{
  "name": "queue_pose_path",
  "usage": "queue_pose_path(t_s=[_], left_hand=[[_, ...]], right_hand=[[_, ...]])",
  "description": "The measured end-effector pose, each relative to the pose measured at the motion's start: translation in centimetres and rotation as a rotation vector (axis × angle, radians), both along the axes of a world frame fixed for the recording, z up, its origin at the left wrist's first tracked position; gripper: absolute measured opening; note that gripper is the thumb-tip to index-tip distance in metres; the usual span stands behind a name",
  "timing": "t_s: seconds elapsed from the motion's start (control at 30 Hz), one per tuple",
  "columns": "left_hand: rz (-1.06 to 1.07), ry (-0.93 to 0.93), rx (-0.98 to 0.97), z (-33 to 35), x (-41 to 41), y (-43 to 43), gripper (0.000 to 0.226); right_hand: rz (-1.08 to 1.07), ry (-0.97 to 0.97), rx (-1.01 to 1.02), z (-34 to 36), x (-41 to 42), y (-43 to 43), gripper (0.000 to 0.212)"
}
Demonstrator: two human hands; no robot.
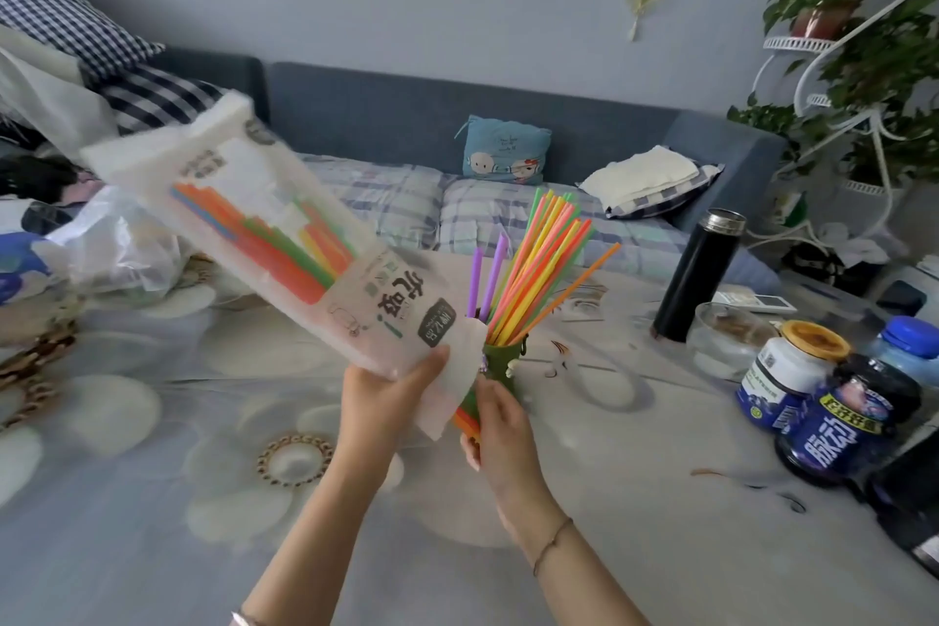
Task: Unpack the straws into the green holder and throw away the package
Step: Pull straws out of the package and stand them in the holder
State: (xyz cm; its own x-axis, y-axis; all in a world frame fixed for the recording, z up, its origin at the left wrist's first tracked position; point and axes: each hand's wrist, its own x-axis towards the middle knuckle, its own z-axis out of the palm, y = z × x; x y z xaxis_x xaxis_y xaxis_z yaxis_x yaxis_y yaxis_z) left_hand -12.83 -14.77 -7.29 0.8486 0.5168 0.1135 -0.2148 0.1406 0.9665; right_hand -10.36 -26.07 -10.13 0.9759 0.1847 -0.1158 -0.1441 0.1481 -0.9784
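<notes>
A translucent straw package [218, 198] slants up to the left, with several orange, green and yellow straws [289, 249] still inside. My left hand [386, 386] grips its lower, open end. Short ends of orange and green straws [465, 419] stick out of that opening, and my right hand [503, 432] is closed around them. Just behind my right hand stands the green holder [503, 358] on the table. Several coloured straws [538, 259] fan out of it. My right hand hides the holder's base.
A black thermos [698, 275], a glass bowl [726, 336] and blue jars [843, 422] crowd the table's right side. A crumpled plastic bag [117, 244] lies at the left. A sofa [406, 117] runs behind, with a plant stand [864, 66] at the far right.
</notes>
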Motion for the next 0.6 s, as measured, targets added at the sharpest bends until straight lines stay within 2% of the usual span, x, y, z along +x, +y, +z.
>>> queue_pose_path(t_s=[0.17, 0.3, 0.37, 0.47, 0.6], left_hand=[[-0.048, 0.054, -0.31, -0.6, 0.3, 1.4, 0.019], [-0.099, 0.014, -0.426, -0.8, 0.5, 2.5, 0.023], [-0.119, 0.015, -0.479, -1.1, 0.7, 3.0, 0.027], [-0.138, 0.023, -0.53, -1.3, 0.8, 3.5, 0.058], [-0.185, 0.048, -0.538, -1.7, 0.9, 2.8, 0.056]], right_hand=[[-0.066, -0.333, -0.123, 0.3, 0.8, -1.3, 0.011], [-0.098, -0.516, -0.201, 1.7, 1.5, -3.0, 0.01], [-0.088, -0.548, -0.234, 2.3, 1.8, -3.6, 0.01], [-0.096, -0.486, -0.216, 3.0, 2.3, -4.5, 0.013], [-0.141, -0.433, -0.196, 3.0, 2.5, -5.3, 0.011]])
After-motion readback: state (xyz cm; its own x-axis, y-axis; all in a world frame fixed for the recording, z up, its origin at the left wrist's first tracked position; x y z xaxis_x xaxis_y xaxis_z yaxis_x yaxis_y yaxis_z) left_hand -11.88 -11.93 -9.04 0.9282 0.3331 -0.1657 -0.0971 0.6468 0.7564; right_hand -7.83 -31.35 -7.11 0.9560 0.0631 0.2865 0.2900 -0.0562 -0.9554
